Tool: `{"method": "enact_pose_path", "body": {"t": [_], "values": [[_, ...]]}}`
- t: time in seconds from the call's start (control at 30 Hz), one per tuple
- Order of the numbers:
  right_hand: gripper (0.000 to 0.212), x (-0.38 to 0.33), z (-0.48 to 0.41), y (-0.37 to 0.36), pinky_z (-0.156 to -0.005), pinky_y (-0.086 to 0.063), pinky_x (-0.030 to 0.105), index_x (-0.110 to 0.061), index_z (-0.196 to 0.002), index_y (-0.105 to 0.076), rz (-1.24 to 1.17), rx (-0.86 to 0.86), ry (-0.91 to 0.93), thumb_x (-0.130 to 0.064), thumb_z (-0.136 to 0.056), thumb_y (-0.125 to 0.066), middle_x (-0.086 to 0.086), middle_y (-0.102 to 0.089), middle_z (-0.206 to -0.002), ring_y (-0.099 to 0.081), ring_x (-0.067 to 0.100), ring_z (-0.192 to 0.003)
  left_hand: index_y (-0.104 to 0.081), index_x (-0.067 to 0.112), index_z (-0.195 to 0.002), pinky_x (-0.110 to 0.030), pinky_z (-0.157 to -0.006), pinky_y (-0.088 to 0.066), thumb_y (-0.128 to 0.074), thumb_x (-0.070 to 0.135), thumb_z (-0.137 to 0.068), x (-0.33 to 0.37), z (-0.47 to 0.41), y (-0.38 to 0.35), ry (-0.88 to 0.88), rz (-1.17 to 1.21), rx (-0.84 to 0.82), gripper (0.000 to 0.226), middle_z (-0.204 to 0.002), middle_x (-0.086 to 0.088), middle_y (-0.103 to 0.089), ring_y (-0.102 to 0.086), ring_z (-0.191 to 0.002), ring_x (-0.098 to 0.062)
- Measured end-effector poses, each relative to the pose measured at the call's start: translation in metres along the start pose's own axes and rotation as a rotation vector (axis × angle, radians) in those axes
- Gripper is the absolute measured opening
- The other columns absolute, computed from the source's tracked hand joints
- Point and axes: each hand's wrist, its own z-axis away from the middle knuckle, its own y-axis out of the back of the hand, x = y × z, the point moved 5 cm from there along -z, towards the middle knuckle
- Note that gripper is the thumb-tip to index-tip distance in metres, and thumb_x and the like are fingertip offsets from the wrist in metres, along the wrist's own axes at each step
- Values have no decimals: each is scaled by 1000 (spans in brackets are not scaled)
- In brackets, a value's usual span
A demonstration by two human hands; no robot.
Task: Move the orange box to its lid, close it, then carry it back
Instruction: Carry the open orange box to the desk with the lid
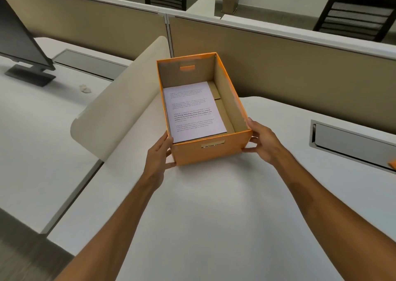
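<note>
An open orange box [211, 152] stands on the white desk [214, 216], with printed sheets of paper [192, 111] lying flat inside. My left hand [159, 156] grips its near left corner, thumb at the rim. My right hand [262, 140] holds the near right corner, fingers against the side. A small orange sliver [392, 164] shows at the right frame edge; it may be the lid, mostly out of view.
A curved cream divider [120, 100] separates this desk from the left one, where a monitor [19, 45] and a crumpled paper [85, 88] sit. Tan partition panels [278, 66] run behind the box. A grey cable tray [351, 145] lies at right. Black chairs [355, 15] stand beyond.
</note>
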Motion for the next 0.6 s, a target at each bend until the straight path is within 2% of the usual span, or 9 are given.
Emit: {"method": "enact_pose_path", "body": {"t": [0.17,0.3,0.4,0.5,0.6], "values": [[34,11,37,31,-94,-47,64,-30,-118,-62,-4,58,41,-52,-95,-50,-1,-62,-106,-58,31,-113,-57,43,-135,-51,-82,-60,-56,50,-93,6,25,-17,-27,-32,-46,42,-130,15,-66,-63,-118,-22],[39,23,79,62,-92,-51,62,-27,-120,-63,-15,93,70,-54,-95,-50,2,-65,-110,-60,32,-114,-61,46,-130,-45,-77,-61,-57,49,-93,6,53,-41,-31,-51,-101,37,-124,19,-68,-65,-114,-18],[33,34,116,86,-89,-53,59,-32,-115,-65,-42,131,83,-54,-94,-51,4,-67,-115,-61,32,-112,-62,50,-125,-45,-77,-61,-58,50,-92,3,79,-65,-42,-74,-148,33,-123,19,-69,-65,-114,-18],[30,45,154,110,-86,-55,57,-35,-112,-65,-59,175,98,-55,-93,-52,3,-67,-118,-63,31,-110,-59,45,-132,-51,-83,-59,-57,52,-92,-5,106,-87,-40,-91,-170,41,-130,13,-66,-63,-118,-23],[40,61,189,138,-86,-56,58,-31,-121,-63,-67,212,116,-56,-92,-53,3,-68,-119,-65,31,-109,-57,42,-136,-52,-83,-59,-57,52,-92,-15,133,-107,-37,-105,-191,45,-131,12,-65,-62,-118,-25]]}}
